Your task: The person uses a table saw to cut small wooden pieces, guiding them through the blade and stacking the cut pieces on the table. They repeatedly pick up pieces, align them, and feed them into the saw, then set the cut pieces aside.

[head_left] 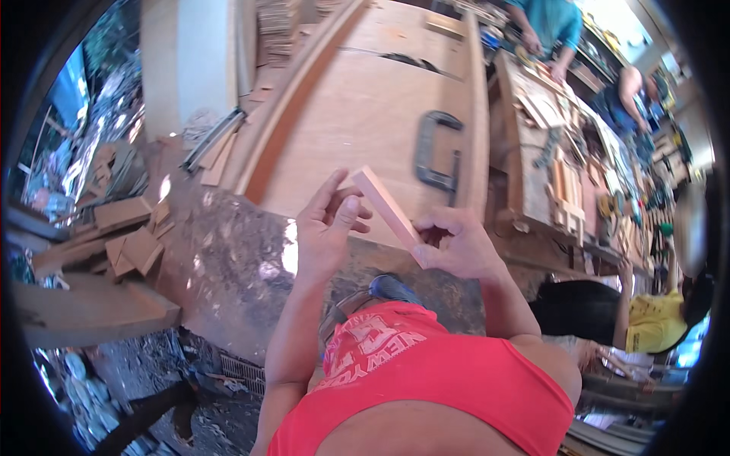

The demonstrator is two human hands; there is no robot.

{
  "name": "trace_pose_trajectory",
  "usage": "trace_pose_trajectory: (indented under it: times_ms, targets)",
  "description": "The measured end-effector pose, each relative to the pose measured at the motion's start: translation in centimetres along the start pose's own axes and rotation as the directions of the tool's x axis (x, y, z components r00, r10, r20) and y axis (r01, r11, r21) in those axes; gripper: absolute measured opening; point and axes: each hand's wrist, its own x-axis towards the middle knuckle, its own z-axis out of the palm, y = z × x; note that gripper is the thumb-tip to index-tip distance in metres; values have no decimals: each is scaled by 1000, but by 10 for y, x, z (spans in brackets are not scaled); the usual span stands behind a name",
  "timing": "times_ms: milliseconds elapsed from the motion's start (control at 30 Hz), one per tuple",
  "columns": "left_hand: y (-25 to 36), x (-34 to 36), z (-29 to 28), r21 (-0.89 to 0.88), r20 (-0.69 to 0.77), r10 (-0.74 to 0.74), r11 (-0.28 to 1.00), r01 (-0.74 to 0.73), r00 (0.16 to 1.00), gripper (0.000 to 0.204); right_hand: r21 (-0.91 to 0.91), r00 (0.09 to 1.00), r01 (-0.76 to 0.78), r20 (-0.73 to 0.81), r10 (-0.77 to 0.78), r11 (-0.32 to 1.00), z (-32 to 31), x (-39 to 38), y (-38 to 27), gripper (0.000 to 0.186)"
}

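I hold a short pale wooden block [384, 204] up in front of me with both hands. My left hand [328, 226] pinches its upper end with fingers partly spread. My right hand [455, 245] grips its lower end with the fingers curled around it. The block slants from upper left to lower right. Behind it lies a large plywood sheet [357, 114] on a workbench, with a dark metal C-clamp [437, 150] lying on it.
A long wooden rail [293, 99] runs along the sheet's left edge. Wood offcuts [129, 235] pile at left. A cluttered bench [555, 144] stands at right with other people working: one in teal [547, 26], one in yellow [654, 319].
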Motion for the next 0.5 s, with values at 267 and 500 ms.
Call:
trace_pose_trajectory:
  times_ms: [267,500]
  targets:
    - [34,64,-183,-97,119,-39,994,51,992,41,-117,995,75,70,-67,990,132,126,-28,31]
    - [48,181,-304,-138,224,76,989,-45,972,33,-191,972,228,-10,-234,955,206,270,-63,30]
